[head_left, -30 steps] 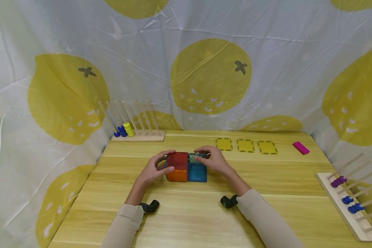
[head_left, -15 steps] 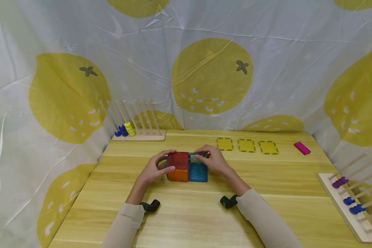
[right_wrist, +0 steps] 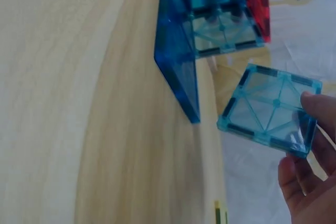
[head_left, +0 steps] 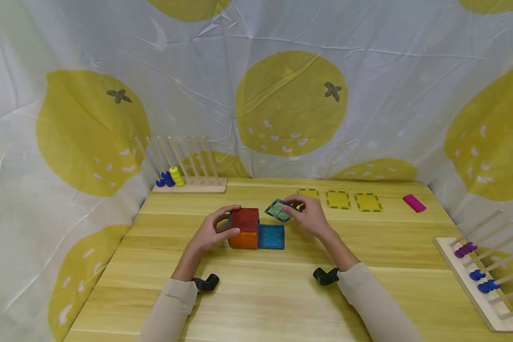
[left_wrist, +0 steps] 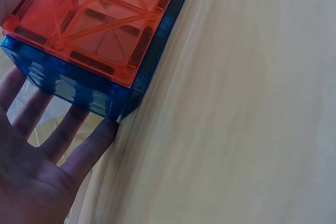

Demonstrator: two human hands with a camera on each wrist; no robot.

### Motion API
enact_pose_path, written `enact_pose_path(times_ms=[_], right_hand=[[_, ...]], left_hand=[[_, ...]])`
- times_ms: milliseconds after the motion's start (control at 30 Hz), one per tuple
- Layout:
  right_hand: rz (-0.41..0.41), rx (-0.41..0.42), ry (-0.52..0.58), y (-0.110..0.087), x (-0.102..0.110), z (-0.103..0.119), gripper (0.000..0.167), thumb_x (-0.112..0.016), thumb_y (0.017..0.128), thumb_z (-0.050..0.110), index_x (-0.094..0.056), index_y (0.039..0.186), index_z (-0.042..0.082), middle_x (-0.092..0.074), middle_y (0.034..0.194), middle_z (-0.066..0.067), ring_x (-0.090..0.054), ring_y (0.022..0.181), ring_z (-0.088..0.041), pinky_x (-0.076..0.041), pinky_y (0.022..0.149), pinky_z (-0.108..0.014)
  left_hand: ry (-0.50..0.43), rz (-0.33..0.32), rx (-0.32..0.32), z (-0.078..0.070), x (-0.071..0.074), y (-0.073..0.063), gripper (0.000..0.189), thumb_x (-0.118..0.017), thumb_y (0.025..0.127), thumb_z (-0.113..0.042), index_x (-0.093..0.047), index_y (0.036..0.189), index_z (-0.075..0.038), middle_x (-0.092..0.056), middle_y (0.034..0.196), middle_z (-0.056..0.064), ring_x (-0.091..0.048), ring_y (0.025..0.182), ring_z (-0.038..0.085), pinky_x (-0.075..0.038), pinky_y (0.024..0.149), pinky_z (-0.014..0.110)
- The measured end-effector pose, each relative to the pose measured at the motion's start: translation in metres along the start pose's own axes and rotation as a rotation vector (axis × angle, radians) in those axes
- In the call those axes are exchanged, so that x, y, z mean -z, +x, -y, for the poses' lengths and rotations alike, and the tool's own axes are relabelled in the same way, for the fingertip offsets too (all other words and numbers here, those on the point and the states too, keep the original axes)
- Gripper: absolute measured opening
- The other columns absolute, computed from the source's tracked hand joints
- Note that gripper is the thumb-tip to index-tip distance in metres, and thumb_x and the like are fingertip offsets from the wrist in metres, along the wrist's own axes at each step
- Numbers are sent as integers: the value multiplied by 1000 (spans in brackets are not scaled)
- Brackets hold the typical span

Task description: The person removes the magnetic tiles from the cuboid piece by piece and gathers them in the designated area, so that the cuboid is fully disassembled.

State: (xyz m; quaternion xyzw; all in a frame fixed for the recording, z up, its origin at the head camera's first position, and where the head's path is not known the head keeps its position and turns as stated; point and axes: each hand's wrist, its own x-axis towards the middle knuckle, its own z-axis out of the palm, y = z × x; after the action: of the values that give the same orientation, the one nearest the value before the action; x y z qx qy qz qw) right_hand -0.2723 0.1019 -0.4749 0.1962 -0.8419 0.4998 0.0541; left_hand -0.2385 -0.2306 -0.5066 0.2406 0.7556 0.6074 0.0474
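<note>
In the head view a box of see-through magnetic tiles stands on the table, with a red top and an orange front. My left hand holds this box at its left, its thumb at the orange tile and its fingers against a blue side tile. A blue tile lies flat on the table against the box's right. Pinched by a corner in my right hand, a teal magnetic tile hangs tilted, apart from the box. The right wrist view shows the box's right side uncovered.
Three yellow square tiles lie in a row at the back, one partly behind my right hand. A magenta block is further right. Wooden peg racks stand at the back left and right edge, bearing coloured beads. A lemon-print curtain encloses the table.
My right hand has pulled the teal tile away from behind the flat blue tile, up and to the right, tilting it. My left hand stays at the box.
</note>
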Motion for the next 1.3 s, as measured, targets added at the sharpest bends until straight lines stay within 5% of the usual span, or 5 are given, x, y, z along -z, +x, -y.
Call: enact_pose_path(times_ms=[133, 400, 867, 1300], right_hand=[[-30, -28, 30, -5, 13, -2, 26, -74, 98, 28, -75, 117, 11, -75, 107, -7, -70, 93, -23, -58, 77, -25], [-42, -132, 95, -16, 33, -17, 35, -75, 97, 30, -71, 121, 5, -67, 105, -15, -69, 87, -27, -63, 72, -49], [-66, -325, 230, -37, 48, -50, 35, -78, 94, 22, -67, 120, 2, -62, 88, -11, -70, 73, -18, -64, 65, -43], [-28, -409, -42, -39, 54, -61, 42, -80, 92, 30, -68, 121, 2, -70, 65, -6, -65, 51, -23, -56, 53, -36]], left_hand=[[1, -5, -2, -2, 2, -1, 60, -73, 95, -7, -51, 151, -13, -47, 156, 12, -48, 137, 41, -56, 101, 33], [0, -15, 5, -6, 5, -3, 61, -73, 95, -8, -50, 151, -8, -46, 157, 14, -46, 140, 43, -55, 103, 32], [19, -20, 36, -4, 7, -5, 62, -72, 95, -6, -49, 152, -8, -45, 157, 13, -46, 140, 43, -56, 101, 32], [27, -27, 58, -6, 9, -3, 64, -73, 95, -10, -47, 154, -8, -45, 159, 9, -44, 142, 42, -55, 103, 34]])
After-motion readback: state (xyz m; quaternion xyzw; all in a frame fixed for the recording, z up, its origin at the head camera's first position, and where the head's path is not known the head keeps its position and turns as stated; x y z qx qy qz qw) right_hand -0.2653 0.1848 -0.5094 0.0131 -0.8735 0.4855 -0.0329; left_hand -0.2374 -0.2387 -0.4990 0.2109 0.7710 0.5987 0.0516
